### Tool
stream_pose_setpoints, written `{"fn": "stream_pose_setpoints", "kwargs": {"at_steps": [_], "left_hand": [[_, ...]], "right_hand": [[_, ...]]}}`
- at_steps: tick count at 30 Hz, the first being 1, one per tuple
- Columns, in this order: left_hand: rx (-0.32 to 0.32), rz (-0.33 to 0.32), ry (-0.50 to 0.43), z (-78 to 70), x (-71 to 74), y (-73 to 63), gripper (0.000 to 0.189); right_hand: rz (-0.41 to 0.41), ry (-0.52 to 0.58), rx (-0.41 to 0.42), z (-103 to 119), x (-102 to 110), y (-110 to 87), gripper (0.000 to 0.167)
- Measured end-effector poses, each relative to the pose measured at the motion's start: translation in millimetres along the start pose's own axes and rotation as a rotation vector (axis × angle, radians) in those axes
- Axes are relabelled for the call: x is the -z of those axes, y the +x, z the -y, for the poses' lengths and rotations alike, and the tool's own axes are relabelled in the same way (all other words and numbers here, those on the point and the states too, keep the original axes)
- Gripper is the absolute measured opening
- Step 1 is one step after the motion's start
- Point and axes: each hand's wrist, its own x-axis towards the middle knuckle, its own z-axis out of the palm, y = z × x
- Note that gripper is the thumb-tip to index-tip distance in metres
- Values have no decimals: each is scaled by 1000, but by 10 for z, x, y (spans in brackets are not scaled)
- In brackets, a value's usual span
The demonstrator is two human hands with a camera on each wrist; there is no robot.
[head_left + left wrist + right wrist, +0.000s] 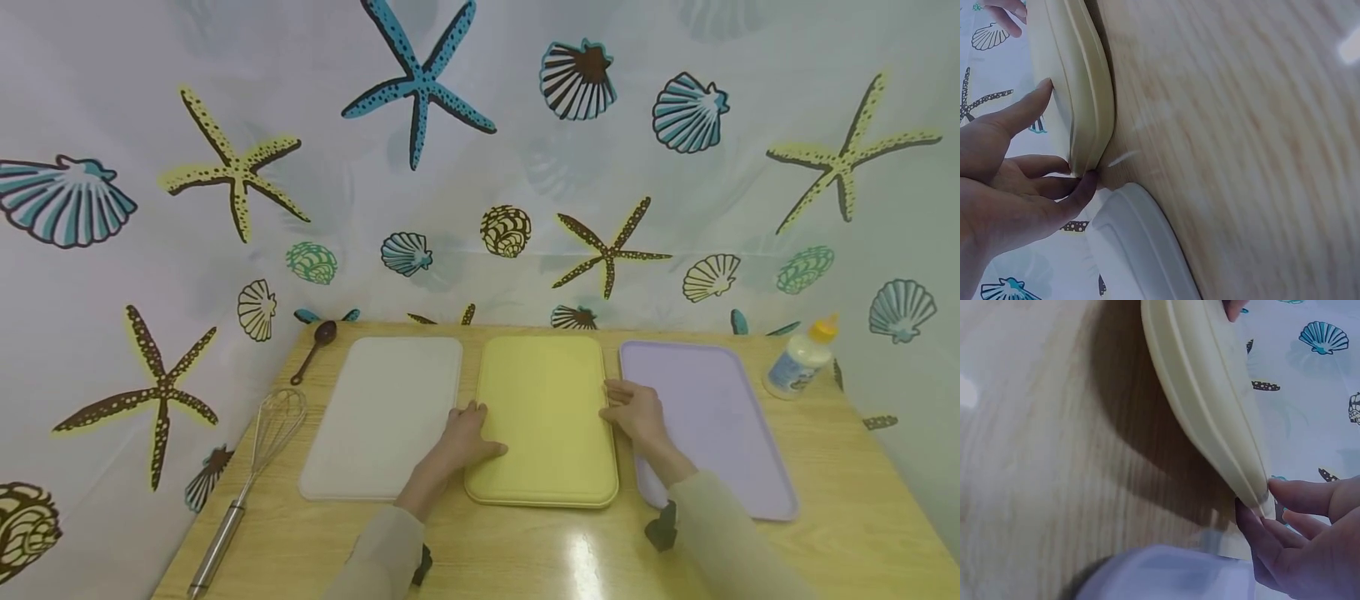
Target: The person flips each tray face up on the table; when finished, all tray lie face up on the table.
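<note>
A yellow tray [543, 417] lies in the middle of the table, its side showing two layers with a seam between them. My left hand [463, 442] grips its left edge, thumb on the top face and fingertips at the side. Opposite, my right hand [637, 412] pinches the right edge between thumb and fingers. In the right wrist view, a dark shadow falls on the wood beside the yellow tray [1210, 394]. A white tray [386, 417] lies to the left, partly behind my left hand. On the right is a lavender tray [705, 400], its raised rim partly covered by my right forearm.
A metal whisk [251, 467] and a dark brown spoon [315, 346] lie along the table's left side. Near the back right corner stands a bottle with an orange cap [798, 362]. A shell-print curtain [480, 183] hangs around the table [525, 550].
</note>
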Motion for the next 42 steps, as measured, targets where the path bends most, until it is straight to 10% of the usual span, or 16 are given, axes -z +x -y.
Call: {"fn": "stream_pose_setpoints", "kwargs": {"at_steps": [24, 42], "left_hand": [[-64, 6, -64, 23, 96, -118, 82], [-53, 57, -72, 6, 182, -120, 80]], "right_hand": [[122, 273, -96, 240, 233, 73, 55], [271, 231, -45, 449, 292, 166, 57]]}}
